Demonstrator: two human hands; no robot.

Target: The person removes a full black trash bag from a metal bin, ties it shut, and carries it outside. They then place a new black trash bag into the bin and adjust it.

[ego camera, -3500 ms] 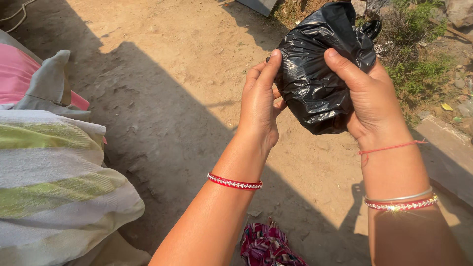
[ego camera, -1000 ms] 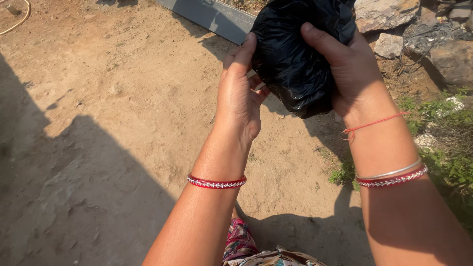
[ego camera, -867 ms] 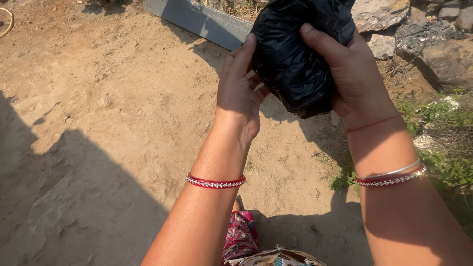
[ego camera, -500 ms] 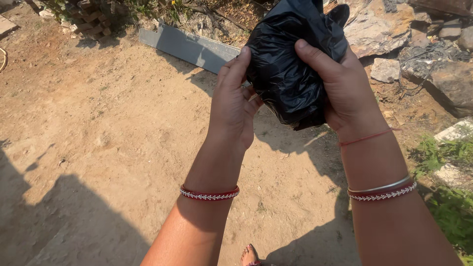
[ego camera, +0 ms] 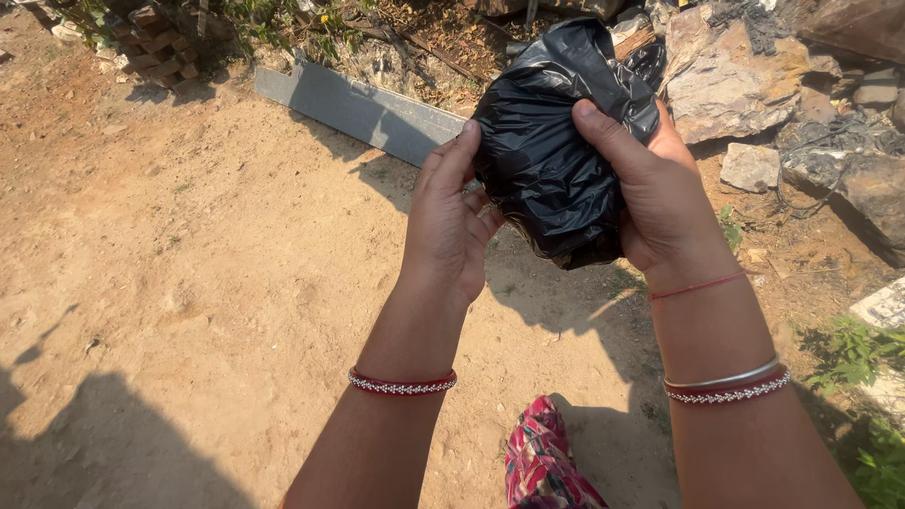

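Two hands, the left hand [ego camera: 445, 226] and the right hand [ego camera: 660, 193], share one black plastic bag [ego camera: 551, 151] at upper centre. One red bangle [ego camera: 402, 385] circles the left wrist; the right wrist carries three bands: one thin red thread [ego camera: 696, 287], one silver bangle [ego camera: 721, 380], one red bangle [ego camera: 726, 393]. One grey metal beam [ego camera: 363, 108] lies at upper left.

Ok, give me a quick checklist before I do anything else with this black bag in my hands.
1. Left hand on the black plastic bag: ok, thumb pressed to its side.
2. Right hand gripping it: ok, thumb across the front.
3. Bag off the dirt ground: ok, held in the air.
4. Bag mouth closed: cannot tell, top bunched behind.
5. Contents: cannot tell, plastic is opaque.
6. Rocks ahead: not ok for footing, uneven.
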